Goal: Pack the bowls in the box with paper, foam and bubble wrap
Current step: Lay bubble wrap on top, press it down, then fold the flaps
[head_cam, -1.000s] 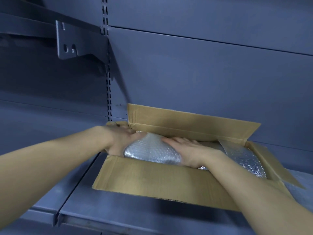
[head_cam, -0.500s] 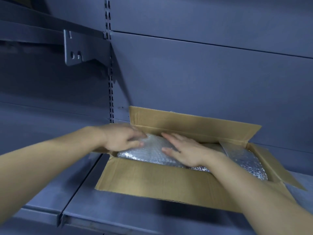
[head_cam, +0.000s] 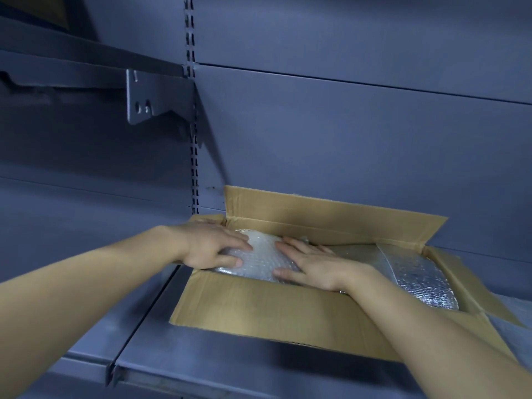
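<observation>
An open cardboard box (head_cam: 259, 306) sits on a grey metal shelf. In its left part lies a rounded bundle of clear bubble wrap (head_cam: 260, 256); what it wraps is hidden. My left hand (head_cam: 214, 247) rests on the bundle's left side, fingers fairly straight and thumb at its front. My right hand (head_cam: 312, 262) lies flat on the bundle's right side with fingers spread. A silver bubble-foil sheet (head_cam: 417, 279) lines the right part of the box.
The box's back flap (head_cam: 331, 214) stands up against the shelf's back panel, and the right flap (head_cam: 475, 286) hangs outward. A shelf bracket (head_cam: 152, 99) juts out at upper left. A gap in the shelf (head_cam: 135, 332) runs left of the box.
My left hand has slid from the box's left wall onto the top of the bundle. My right hand stayed on the bundle, shifting slightly, and the bundle sits lower in the box.
</observation>
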Available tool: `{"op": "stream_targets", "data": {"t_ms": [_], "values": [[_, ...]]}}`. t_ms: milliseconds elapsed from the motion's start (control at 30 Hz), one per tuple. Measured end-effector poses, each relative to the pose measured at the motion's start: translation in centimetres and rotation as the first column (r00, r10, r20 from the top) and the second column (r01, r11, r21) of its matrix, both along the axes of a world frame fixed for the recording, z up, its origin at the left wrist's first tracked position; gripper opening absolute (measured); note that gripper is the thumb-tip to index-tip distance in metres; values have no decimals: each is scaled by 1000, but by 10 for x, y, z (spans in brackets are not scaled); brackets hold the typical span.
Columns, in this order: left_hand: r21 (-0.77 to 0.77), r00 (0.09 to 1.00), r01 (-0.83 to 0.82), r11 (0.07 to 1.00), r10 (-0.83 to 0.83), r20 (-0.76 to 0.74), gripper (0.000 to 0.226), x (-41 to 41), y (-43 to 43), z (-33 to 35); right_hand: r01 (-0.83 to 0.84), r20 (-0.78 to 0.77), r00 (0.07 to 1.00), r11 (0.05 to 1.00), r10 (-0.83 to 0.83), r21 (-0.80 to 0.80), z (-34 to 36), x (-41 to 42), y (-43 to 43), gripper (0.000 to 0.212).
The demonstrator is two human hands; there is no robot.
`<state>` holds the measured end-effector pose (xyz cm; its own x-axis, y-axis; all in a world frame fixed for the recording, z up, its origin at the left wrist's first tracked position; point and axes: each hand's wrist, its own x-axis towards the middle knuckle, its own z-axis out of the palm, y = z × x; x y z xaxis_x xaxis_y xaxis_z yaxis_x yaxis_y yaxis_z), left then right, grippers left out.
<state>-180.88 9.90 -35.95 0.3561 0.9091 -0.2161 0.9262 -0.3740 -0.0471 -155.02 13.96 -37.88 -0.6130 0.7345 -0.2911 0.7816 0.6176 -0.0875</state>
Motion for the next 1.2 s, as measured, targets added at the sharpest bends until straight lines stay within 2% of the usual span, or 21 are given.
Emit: {"op": "stream_targets", "data": {"t_ms": [167, 400, 633, 733, 833, 867, 933, 1033, 1200], "values": [[-62, 999, -18, 998, 16, -32, 54, -1, -1, -2, 10, 6, 1000, 1000, -10, -23, -4, 0, 1, 80], [-96, 996, -48, 994, 41, -73, 53, 3, -4, -3, 15, -18, 1000, 999, -14, 36, 6, -9, -3, 74], [-108, 997, -45, 993, 38, -68, 53, 3, -1, -2, 7, -4, 1000, 1000, -7, -17, -3, -11, 0, 75], [-21, 996, -47, 999, 48, 73, 52, -1, 0, -2, 29, -15, 999, 1000, -29, -3, 3, -13, -3, 74], [221, 958, -51, 974, -15, 287, 41, -11, -2, 0, 44, -106, 994, 996, -35, 81, 8, -17, -4, 72], [255, 947, -50, 966, -34, 318, 37, -14, -3, 0, 42, -125, 992, 994, -29, 100, 9, -18, -4, 71], [239, 958, -9, 971, -60, 279, 35, -19, -5, -4, 31, -122, 992, 995, -19, 94, 9, -18, -5, 70], [153, 986, 43, 987, -67, 155, 44, -22, -7, -11, 9, -70, 998, 1000, -7, 25, 3, -18, -7, 70], [131, 993, 64, 989, -77, 90, 40, -19, -7, -7, 14, -41, 999, 1000, -15, -26, -1, -18, -4, 71]]}}
